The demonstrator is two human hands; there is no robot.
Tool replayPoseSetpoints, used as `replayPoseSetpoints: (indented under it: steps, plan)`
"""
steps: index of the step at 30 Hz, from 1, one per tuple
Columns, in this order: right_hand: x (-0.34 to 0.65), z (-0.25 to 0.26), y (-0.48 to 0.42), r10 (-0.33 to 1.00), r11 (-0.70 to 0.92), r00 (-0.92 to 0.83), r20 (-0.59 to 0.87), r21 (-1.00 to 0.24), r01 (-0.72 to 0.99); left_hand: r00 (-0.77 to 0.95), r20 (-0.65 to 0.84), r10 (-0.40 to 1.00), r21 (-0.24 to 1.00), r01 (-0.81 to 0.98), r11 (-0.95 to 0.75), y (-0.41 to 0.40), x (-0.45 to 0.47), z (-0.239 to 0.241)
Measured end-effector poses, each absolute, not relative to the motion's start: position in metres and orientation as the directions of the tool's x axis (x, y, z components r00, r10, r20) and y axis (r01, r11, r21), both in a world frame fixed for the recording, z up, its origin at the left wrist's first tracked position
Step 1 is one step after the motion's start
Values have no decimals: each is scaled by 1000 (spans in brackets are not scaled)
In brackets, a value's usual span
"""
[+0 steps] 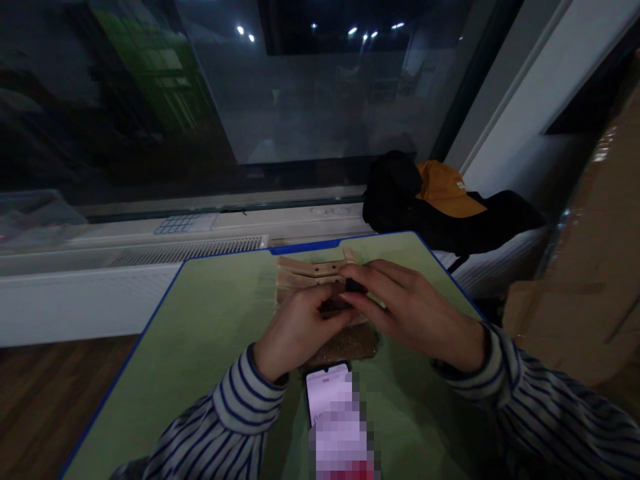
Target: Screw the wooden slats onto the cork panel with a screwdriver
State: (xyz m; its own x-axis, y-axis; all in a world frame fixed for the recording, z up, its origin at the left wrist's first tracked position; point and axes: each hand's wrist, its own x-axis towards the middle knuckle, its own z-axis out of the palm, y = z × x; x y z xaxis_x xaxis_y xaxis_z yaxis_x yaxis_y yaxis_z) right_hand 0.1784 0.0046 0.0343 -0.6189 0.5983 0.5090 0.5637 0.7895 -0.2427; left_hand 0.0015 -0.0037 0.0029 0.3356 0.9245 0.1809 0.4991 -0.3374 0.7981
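Above the middle of the green table, my left hand (pixel 300 327) is closed with thumb and fingers together; what it pinches, if anything, is hidden in the dim light. Facing it, my right hand (pixel 407 300) has its fingers closed around a small black piece (pixel 354 285), whose kind I cannot make out. The fingertips of both hands nearly meet. Just behind them lie several light wooden pieces (pixel 300 268) with small dark holes, partly covered by my hands. A brown, shiny flat packet or block (pixel 345 345) lies under and in front of my hands.
A lit phone (pixel 327 397) lies on the green, blue-edged table (pixel 215 313) nearest me. Beyond the table stand a radiator (pixel 190 253) and a window. A black bag or garment (pixel 393 190) and an orange cap (pixel 447 187) rest on the sill. Cardboard (pixel 565 280) stands right.
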Motion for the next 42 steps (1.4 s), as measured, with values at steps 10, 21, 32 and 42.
replayPoseSetpoints:
  steps: [10,21,32,42]
  plan:
    - [180,39,4,575,816,-655,491,-287,501,355,222,908,749,534,-392,-2,-4,1]
    - [179,37,4,583,808,-628,515,-291,512,333,178,926,748,566,-347,-2,-1,-3]
    - [182,44,3,579,815,-655,485,-329,477,357,230,906,698,588,-409,-2,0,-2]
    - [183,42,3,608,793,-627,487,-338,506,392,209,896,666,614,-423,-3,-2,1]
